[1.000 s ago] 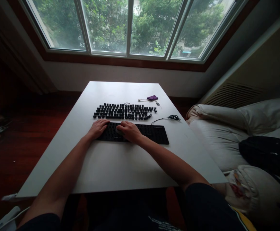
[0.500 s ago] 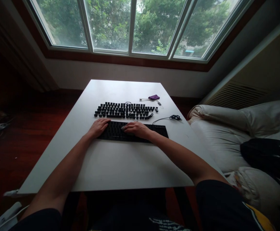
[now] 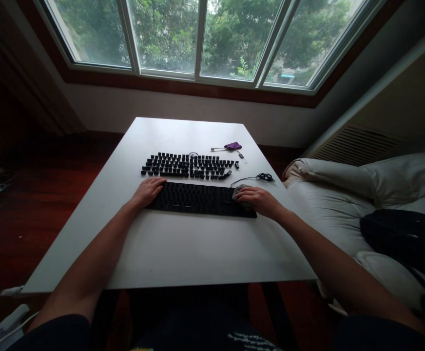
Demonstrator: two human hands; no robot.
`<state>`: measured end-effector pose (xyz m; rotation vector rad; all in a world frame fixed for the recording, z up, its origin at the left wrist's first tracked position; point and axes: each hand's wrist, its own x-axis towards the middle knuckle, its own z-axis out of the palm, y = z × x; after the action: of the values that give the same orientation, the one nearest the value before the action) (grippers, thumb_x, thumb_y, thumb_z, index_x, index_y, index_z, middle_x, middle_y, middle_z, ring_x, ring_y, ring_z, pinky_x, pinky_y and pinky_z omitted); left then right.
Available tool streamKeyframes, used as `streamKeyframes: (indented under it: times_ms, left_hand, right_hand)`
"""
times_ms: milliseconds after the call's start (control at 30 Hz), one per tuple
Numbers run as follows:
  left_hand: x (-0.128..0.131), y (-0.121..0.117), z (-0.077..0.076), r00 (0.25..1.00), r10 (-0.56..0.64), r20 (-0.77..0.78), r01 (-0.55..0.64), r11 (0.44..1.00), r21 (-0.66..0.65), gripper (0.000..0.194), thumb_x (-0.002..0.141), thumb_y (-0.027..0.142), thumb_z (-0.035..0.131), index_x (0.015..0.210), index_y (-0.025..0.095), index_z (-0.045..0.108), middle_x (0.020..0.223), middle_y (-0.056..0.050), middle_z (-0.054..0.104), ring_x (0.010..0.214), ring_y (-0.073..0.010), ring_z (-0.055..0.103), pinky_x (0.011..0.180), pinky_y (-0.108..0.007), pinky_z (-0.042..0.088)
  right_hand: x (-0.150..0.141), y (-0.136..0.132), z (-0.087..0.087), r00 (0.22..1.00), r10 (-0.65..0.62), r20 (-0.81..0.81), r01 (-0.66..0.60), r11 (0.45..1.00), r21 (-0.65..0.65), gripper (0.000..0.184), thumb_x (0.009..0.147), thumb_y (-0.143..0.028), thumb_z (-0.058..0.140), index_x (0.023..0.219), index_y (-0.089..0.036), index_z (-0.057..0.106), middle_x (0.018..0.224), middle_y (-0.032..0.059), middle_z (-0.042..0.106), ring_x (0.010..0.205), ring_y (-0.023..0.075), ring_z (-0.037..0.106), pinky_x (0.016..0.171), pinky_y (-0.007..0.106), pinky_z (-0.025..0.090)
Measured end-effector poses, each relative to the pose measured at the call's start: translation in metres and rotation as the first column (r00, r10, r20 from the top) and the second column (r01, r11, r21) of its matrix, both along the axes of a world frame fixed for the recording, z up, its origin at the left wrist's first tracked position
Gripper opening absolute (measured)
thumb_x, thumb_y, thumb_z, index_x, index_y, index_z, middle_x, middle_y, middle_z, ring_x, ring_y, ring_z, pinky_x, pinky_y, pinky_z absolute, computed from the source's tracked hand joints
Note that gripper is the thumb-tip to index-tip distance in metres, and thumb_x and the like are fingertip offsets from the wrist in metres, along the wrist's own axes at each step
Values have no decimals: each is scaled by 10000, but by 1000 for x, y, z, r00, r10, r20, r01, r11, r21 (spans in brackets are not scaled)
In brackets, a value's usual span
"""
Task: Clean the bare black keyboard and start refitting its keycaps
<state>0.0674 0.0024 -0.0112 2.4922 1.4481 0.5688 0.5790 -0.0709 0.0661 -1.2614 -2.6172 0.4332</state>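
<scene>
Your right hand (image 3: 258, 199) grasped a grey cloth (image 3: 236, 193) on the keyboard (image 3: 198, 199) at its three-o'clock end; your left hand (image 3: 147, 191) rested at its ten-o'clock corner, though whether it pinched the edge was unclear. With loose keycaps (image 3: 171, 174) at twelve o'clock on the bench (image 3: 198, 243), firm left-side bracing and light, even cloth pressure seemed best.

Looks like somebody's home tbh, living-room sort of space: pale padded sofa (image 3: 318, 214) off to the right, reddish wood floor (image 3: 59, 195), big wood-trimmed window (image 3: 199, 44) onto leafy trees (image 3: 164, 34), plain white desk (image 3: 198, 248) in front of it.
</scene>
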Motion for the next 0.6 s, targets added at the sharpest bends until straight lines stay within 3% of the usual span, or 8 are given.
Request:
streamKeyframes:
  times_ms: [100,200,300,400,500,600]
  left_hand:
    - [2,-1,1,1000,13,8,-13,1000,-1,476,1024,417,370,1425,275,585,1451,-42,595,1369,-267,480,1194,-442,329]
    - [3,-1,1,1000,15,16,-15,1000,0,471,1022,417,378,1418,278,592,1446,-42,598,1362,-268,485,1192,-447,330]
    - [3,0,-1,999,22,25,-22,1000,10,468,1023,442,378,1402,288,605,1431,-39,610,1350,-270,498,1188,-448,335]
    - [2,0,-3,1000,17,26,-18,1000,22,479,1027,470,373,1407,289,601,1441,-42,603,1360,-274,492,1192,-451,330]
    - [2,0,-3,1000,14,20,-14,999,29,488,1021,481,391,1418,281,592,1446,-49,599,1362,-278,491,1193,-461,329]
    - [3,0,-2,1000,11,21,-12,1000,23,485,1015,472,404,1417,280,596,1443,-49,601,1354,-274,501,1193,-456,337]
  right_hand:
    - [8,1,9,995,-92,35,92,996,-1,432,810,3,559,1064,-263,785,1226,63,736,1228,270,627,1080,457,477]
    - [-8,2,14,995,-98,15,96,990,105,412,849,-25,552,1088,-274,777,1231,63,729,1182,270,641,1027,446,510]
    - [-50,1,8,999,17,-28,-10,970,245,410,891,-31,539,1134,-278,758,1323,52,687,1285,268,575,1096,476,458]
    - [-104,-1,-8,981,188,-40,-159,911,380,353,961,-101,546,1195,-285,733,1395,58,645,1350,264,522,1137,501,408]
    - [-149,-3,-25,945,327,-22,-286,856,431,386,986,-138,563,1316,-306,671,1421,58,630,1358,240,520,1160,480,386]
    - [-165,-4,-38,929,369,21,-341,835,433,422,991,-121,546,1361,-303,640,1445,67,613,1382,236,507,1155,477,393]
